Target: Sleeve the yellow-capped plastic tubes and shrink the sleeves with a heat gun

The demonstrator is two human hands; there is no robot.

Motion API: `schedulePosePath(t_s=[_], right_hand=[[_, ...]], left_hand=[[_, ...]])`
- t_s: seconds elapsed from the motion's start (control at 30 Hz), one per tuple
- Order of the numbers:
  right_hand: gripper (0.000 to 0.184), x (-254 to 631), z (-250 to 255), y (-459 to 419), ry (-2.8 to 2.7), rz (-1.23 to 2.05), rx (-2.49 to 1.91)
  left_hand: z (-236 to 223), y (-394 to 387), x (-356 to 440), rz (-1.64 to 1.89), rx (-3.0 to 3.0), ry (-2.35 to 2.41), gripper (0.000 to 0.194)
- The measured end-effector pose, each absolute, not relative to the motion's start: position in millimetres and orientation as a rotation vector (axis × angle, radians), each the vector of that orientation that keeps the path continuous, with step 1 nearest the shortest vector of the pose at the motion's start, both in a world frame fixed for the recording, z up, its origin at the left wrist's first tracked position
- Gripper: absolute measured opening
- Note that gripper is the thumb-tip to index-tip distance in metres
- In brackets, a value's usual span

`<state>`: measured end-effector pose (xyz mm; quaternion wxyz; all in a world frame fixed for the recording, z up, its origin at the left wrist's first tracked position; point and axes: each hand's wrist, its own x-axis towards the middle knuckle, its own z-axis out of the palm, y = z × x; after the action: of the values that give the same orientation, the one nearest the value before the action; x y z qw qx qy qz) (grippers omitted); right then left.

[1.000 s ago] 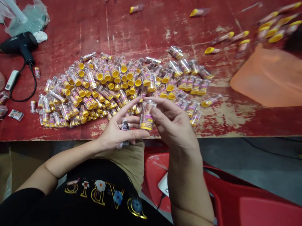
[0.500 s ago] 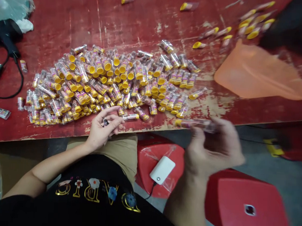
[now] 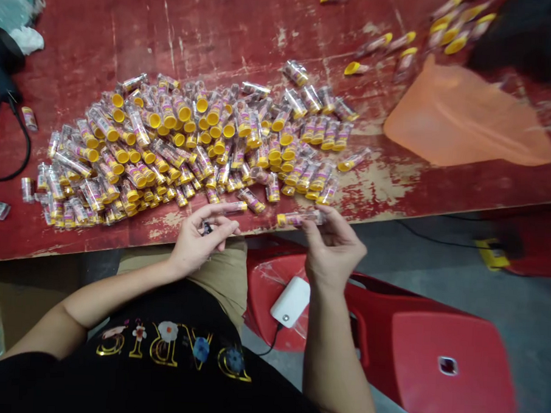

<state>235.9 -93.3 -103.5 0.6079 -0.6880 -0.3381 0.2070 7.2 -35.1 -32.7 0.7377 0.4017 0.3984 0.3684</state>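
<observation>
My right hand (image 3: 335,248) pinches a clear plastic tube (image 3: 295,219) by one end, just off the table's front edge. The tube's yellow cap points left, towards my left hand (image 3: 201,237). My left hand is curled around a small dark object (image 3: 206,228) whose kind I cannot make out. Beside its index finger lies another yellow-capped tube (image 3: 234,207); whether the finger touches it is unclear. Behind both hands spreads a large pile of yellow-capped tubes (image 3: 182,135) with purple-printed labels.
On the worn red table (image 3: 105,28) lie an orange sheet-like piece (image 3: 466,117) and several scattered tubes (image 3: 456,41) at the right. A black corded device (image 3: 5,67) is at the left. Below are a white power bank (image 3: 291,301) and a red stool (image 3: 455,366).
My right hand has moved left with the tube, bringing it nearer my left hand. My left hand keeps its curled grip. The view has shifted slightly.
</observation>
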Motion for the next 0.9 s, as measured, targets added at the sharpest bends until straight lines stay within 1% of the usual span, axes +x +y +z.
schedulePosePath(t_s=[0.1,0.23,0.43,0.67,0.9], right_hand=[[0.047,218.1,-84.5,-95.7,-0.590,0.681,-1.432],[0.043,193.3,-61.7,-96.7,-0.546,0.842,-1.305],[0.043,174.6,-48.1,-94.6,-0.632,0.936,-1.244],[0.039,166.9,-34.5,-101.4,-0.644,0.981,-1.206],[0.042,161.7,-34.6,-99.0,-0.634,1.040,-1.214]], left_hand=[[-35.6,-38.2,11.2,0.780,0.966,0.879,0.034],[-32.4,-40.7,14.1,0.743,1.114,0.816,0.041],[-32.1,-46.4,9.4,0.893,1.229,0.802,0.023],[-28.2,-48.9,-0.1,1.066,1.419,0.728,0.017],[-30.9,-46.4,-3.4,1.098,1.393,0.736,0.016]])
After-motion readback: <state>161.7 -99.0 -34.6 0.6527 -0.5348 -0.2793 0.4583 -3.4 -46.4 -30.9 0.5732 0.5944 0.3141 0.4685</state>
